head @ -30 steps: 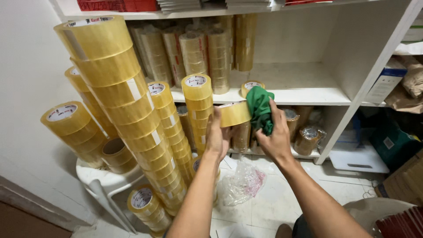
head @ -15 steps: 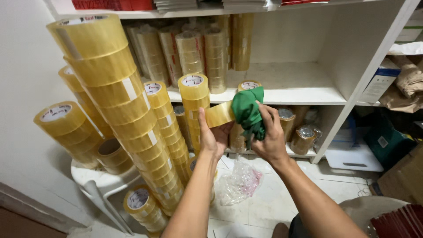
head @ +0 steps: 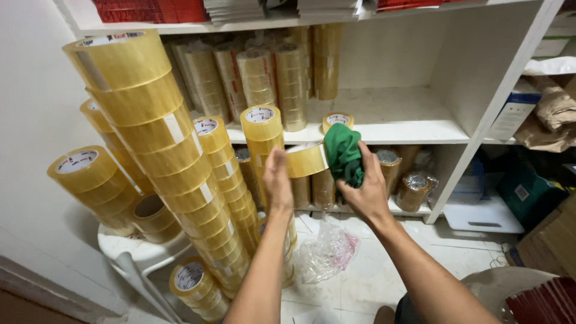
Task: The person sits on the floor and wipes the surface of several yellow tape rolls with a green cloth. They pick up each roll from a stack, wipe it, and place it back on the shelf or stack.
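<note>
My left hand [head: 278, 177] grips a roll of clear packing tape [head: 306, 159], fingers closed round its side, holding it up in front of the white shelf [head: 414, 129]. My right hand [head: 367, 191] is clenched on a green cloth [head: 343, 153] pressed against the roll's right side. Tall tape stacks [head: 174, 162] lean at my left.

- A white round core label with red print [head: 260, 114] capped the tall stack of yellowish tape rolls on the shelf edge.
- A similar white disc label [head: 77, 161] topped the low stack at far left.
- A white-and-blue cardboard box [head: 513, 114] leaned on the right shelf.
- A crumpled clear plastic wrapper with pink inside [head: 329, 249] lay on the floor.
</note>
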